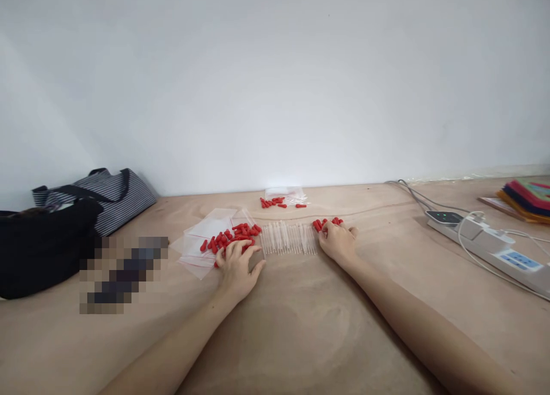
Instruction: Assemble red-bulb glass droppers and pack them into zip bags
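Fingers [235, 249] of the left hand [237, 268] lie spread and loose over the near edge of a heap of small red caps [232, 235], touching them but closed on none. The right hand [338, 241] rests palm down with its fingers curled over a smaller cluster of red caps [325, 222]; whether any cap is pinched under them I cannot tell.

Between the two hands a row of clear plastic tubes [289, 238] lies side by side on the bench [301, 315], the left heap spilling partly onto clear zip bags [201, 234]. A third scatter of caps [275, 202] sits farther back by another bag.

Caps this small look light, smooth and inclined to roll, so a fingertip pinch across the body of one seems the sure hold. The tubes look thin and featherweight, easily nudged out of line; pinching one at mid-length would likely steady it best.
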`<state>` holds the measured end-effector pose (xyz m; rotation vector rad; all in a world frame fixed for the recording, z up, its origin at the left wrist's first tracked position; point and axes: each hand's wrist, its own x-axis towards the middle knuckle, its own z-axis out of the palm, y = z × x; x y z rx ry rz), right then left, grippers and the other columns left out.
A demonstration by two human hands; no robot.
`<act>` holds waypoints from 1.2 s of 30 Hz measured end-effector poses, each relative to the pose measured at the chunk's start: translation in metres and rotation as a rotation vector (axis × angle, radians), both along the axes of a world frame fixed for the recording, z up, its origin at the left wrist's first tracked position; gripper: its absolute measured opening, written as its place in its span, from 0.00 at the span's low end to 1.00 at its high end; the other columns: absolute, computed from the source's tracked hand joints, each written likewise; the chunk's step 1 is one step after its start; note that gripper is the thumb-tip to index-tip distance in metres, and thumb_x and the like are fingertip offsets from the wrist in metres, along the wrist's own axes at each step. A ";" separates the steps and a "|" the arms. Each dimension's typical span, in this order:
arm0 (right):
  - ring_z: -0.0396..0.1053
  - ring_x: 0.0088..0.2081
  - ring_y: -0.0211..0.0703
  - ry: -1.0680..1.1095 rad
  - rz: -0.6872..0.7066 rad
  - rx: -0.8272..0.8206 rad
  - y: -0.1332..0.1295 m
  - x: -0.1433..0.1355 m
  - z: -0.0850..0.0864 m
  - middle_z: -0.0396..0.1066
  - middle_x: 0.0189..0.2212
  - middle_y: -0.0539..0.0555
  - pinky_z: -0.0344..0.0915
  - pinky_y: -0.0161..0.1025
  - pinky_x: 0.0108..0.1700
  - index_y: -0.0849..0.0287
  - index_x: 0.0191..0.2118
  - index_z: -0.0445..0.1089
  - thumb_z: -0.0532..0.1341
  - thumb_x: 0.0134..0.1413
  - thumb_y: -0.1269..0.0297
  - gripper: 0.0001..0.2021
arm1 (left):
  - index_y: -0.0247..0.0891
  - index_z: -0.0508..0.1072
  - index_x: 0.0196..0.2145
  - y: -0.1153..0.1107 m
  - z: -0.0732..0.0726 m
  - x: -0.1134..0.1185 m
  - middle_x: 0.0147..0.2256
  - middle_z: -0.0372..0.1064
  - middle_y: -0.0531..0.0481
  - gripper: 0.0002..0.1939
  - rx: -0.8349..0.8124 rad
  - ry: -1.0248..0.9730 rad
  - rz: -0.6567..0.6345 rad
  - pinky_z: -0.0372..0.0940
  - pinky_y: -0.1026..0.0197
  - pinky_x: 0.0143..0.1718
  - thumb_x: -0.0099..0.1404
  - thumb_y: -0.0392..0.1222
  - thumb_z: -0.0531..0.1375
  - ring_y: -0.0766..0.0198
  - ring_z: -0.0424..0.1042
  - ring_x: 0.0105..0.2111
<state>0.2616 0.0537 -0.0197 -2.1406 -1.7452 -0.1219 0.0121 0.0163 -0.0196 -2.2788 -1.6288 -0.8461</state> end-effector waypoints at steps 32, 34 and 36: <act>0.61 0.41 0.52 -0.050 0.064 -0.068 -0.009 -0.005 0.004 0.70 0.34 0.59 0.46 0.48 0.42 0.59 0.28 0.71 0.49 0.52 0.60 0.14 | 0.40 0.72 0.23 0.018 0.008 -0.009 0.43 0.66 0.43 0.06 0.230 0.189 0.153 0.45 0.39 0.48 0.53 0.43 0.59 0.49 0.59 0.47; 0.61 0.42 0.53 -0.071 0.065 -0.093 -0.008 -0.006 0.006 0.70 0.34 0.60 0.46 0.49 0.42 0.60 0.28 0.71 0.49 0.52 0.62 0.14 | 0.40 0.72 0.23 0.016 0.010 -0.008 0.42 0.66 0.44 0.06 0.259 0.142 0.143 0.44 0.39 0.48 0.54 0.42 0.58 0.50 0.60 0.46; 0.61 0.42 0.54 -0.097 0.059 -0.124 -0.007 -0.009 0.007 0.70 0.34 0.61 0.46 0.49 0.42 0.61 0.29 0.71 0.49 0.52 0.64 0.14 | 0.40 0.72 0.24 0.010 0.013 -0.005 0.41 0.67 0.45 0.06 0.292 0.075 0.096 0.43 0.40 0.49 0.55 0.41 0.58 0.50 0.61 0.46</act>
